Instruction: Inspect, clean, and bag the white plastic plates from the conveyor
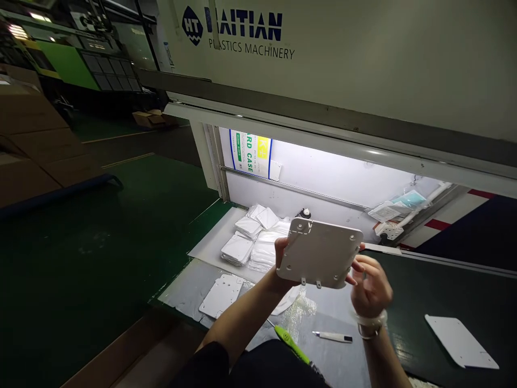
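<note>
- a plastics moulding machine housing (242,54) marked Haitian overhung the far edge of the dark green work surface (404,291); cardboard boxes (28,140) stood well off to the left;
- a grey sheet (339,318) covered the near middle of the surface; a pile of white plates (258,242) lay beyond it, by the far edge; a loose plate (221,296) lay on the sheet's left end; another plate (460,342) lay near the right corner;
- a white plastic plate (319,253) with small tabs and corner holes was held up above the sheet;
- left hand (283,258) closed on its left edge; right hand (371,285) half-curled at its right edge, hold unclear;
- clear film (299,315), a green-handled tool (288,342) and a white-handled knife (333,337) lay on the sheet;
- plate looked light and stiff; best held by plain edges, clear of tabs;
</note>
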`<state>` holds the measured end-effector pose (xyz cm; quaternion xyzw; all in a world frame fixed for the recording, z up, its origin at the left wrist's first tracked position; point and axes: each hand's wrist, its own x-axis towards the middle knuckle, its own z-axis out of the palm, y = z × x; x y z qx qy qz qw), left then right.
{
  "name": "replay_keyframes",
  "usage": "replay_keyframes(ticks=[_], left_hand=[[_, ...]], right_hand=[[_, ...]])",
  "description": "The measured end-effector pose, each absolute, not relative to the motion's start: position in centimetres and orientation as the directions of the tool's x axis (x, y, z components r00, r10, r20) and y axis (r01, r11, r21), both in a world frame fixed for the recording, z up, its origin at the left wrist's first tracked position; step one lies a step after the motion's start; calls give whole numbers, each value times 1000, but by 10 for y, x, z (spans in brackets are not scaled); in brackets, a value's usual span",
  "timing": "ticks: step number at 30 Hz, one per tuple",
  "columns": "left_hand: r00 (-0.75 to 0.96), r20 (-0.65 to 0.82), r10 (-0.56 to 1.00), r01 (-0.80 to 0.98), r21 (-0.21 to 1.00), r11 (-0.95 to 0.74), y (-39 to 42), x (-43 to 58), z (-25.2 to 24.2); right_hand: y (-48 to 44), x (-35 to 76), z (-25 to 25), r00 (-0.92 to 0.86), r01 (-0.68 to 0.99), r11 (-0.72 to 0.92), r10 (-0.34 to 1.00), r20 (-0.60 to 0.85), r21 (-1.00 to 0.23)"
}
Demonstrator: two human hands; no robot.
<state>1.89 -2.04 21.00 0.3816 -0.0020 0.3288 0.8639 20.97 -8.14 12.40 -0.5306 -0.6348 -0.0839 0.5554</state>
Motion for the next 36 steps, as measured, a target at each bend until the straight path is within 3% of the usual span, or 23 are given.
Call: replay_keyframes(ticks=[2,3,5,7,9,12,15,19,28,36], left_hand=[[819,304,486,-557,623,549,-21,19,211],[824,338,454,-562,588,582,-21,20,211],[797,349,494,-603,523,603,-24,21,210],[752,322,575,-656,449,606,-27,23,208],[742,300,599,-668,397,629,-31,24,206],[863,284,418,-504,434,747,-42,21,207],[947,198,254,-319,468,824,-59,16,216],[952,105,288,-305,411,859,-78,11,226],[943,55,328,-323,381,866,-78,10,224],[922,58,382,-370,421,828,-71,16,214]], right_hand=[[-93,202,157,20,778,595,299,954,-202],[-98,196,171,-112,801,595,257,960,-66],[-106,185,194,-379,827,538,317,869,164],[-108,180,213,-509,801,543,398,764,251],[-109,181,230,-492,756,643,433,755,124],[-107,188,251,-220,616,743,482,848,-262],[-105,191,263,128,467,699,553,824,-542],[-101,187,263,367,303,558,679,635,-772],[-93,187,258,326,235,463,791,518,-855],[-90,193,254,291,330,475,771,566,-816]])
